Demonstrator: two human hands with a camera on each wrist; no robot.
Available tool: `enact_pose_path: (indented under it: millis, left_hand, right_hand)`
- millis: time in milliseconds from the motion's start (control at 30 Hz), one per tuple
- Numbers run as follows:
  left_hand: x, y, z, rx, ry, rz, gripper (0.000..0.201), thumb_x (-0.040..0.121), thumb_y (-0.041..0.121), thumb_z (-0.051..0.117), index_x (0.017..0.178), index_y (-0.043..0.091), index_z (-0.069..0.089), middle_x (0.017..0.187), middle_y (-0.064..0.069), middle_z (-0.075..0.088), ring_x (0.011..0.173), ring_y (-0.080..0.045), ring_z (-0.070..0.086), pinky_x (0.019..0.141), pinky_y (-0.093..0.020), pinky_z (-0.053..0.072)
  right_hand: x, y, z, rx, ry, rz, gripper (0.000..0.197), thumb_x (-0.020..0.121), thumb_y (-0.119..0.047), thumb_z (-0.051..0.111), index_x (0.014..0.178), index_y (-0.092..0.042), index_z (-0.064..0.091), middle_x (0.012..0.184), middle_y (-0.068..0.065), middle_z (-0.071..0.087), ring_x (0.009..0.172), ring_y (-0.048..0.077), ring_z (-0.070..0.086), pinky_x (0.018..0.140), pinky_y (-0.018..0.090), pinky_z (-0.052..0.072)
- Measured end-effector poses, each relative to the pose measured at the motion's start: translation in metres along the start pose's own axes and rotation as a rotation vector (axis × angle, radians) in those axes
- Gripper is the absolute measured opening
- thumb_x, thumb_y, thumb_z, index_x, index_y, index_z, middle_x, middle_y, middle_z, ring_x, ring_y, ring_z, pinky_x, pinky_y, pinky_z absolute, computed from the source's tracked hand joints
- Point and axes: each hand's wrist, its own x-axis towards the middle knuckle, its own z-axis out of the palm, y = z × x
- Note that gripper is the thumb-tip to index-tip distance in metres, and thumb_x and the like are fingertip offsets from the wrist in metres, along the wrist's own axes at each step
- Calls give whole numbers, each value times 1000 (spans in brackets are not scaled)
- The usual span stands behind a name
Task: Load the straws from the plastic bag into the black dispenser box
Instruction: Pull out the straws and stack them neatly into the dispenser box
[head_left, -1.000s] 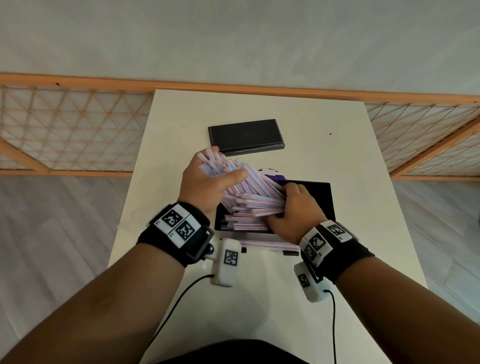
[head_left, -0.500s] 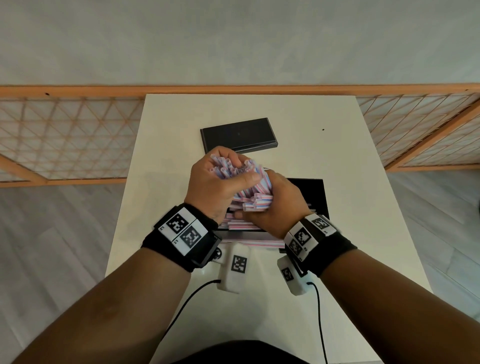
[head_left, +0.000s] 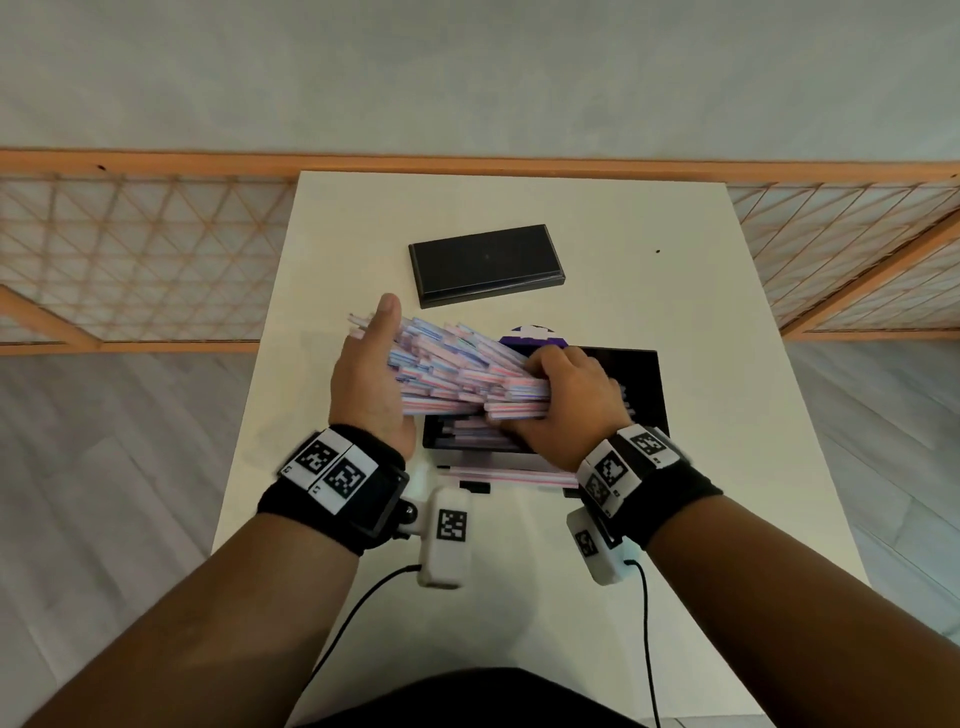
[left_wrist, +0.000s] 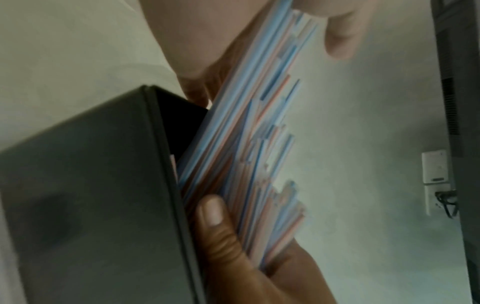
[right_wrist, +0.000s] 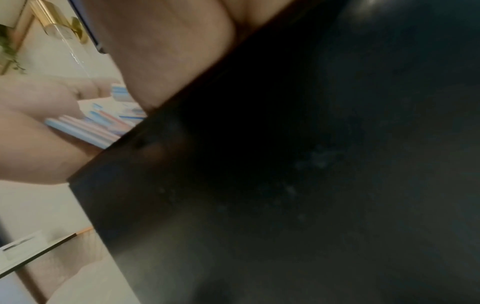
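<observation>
Wooden lattice railings frame a white tabletop (head_left: 623, 218) seen from above. At its middle an open black dispenser box (head_left: 644, 384) already holds some straws. Above it, the right hand (head_left: 563, 402) grips one end of a fanned bundle of pink-and-blue striped straws (head_left: 457, 364), while the left hand (head_left: 371, 384), fingers straight, presses flat against the other ends. Farther back lies the box's black lid (head_left: 485, 264). One loose straw (head_left: 509, 475) rests by the box's near side.

Straws (head_left: 457, 369) and right hand (head_left: 566, 400) block box (head_left: 641, 384).
</observation>
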Motion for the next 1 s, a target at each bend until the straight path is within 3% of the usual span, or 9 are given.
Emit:
enact_pose_path:
  millis: [67,167,333,433,533,633,767,867,1000]
  left_hand:
    - [0,1,1,40,59,22,119,41,74,90,136,8,59,127,-20,70,107,-37,74,94,-57,58]
    - [2,5,2,102,131,70,109,47,78,82,129,10,61,125,-19,71,103,-35,75,93,-58,58]
    - [-11,3,10,112,117,56,109,49,77,81,127,5,59,121,-20,71,101,-40,75,88,-61,60]
    - [-12,4,15,126,123,96,106,57,72,78,130,-2,53,107,-16,66,102,-44,72,84,-61,60]
    - [-11,9,9,216,147,109,115,51,80,76,128,-3,56,108,-19,69,103,-46,71,84,-62,60]
    - [-10,6,-10,359,164,163,121,42,93,75,123,4,63,117,-21,72,103,-38,73,92,-61,58]
    - [-19,0,-19,532,196,256,99,55,89,67,114,10,55,101,-4,69,92,-24,70,90,-47,57]
    - [-19,-8,-18,618,165,289,91,61,89,63,109,11,59,92,2,68,85,-19,67,89,-49,56]
    - [-13,-12,-10,585,151,296,84,64,84,68,113,15,61,102,-3,76,95,-23,75,92,-54,58]
  right_hand:
    - [3,-1,-1,27,-11,-30,53,65,-69,72,95,-31,50,103,-3,56,99,24,55,91,46,47]
    - [3,-2,-4,56,9,-142,45,69,-62,73,90,-30,49,97,-2,57,93,24,55,86,45,48]
    - [-3,-10,1,-41,-87,-122,70,60,-84,51,105,-30,46,108,-8,52,103,21,51,94,45,44]
    - [-5,-18,2,83,-39,-225,61,67,-71,67,103,-24,50,101,-8,49,95,18,49,87,40,47]
    - [-7,-19,-2,118,-39,-269,64,63,-71,71,102,-24,51,99,-7,50,91,17,49,85,39,48]
    - [-10,-4,-11,-92,-82,-146,79,54,-90,54,106,-31,48,107,-8,54,100,18,51,92,42,45]
    - [-14,13,-16,-197,-190,40,95,57,-98,27,115,-26,49,120,0,55,114,26,51,99,48,41]
    - [-13,6,-7,-225,-218,-31,102,60,-96,14,121,-23,48,131,3,52,122,30,48,104,52,36]
    - [-13,-9,-1,-145,-201,-155,92,64,-93,22,116,-22,47,122,0,54,115,24,50,99,48,42]
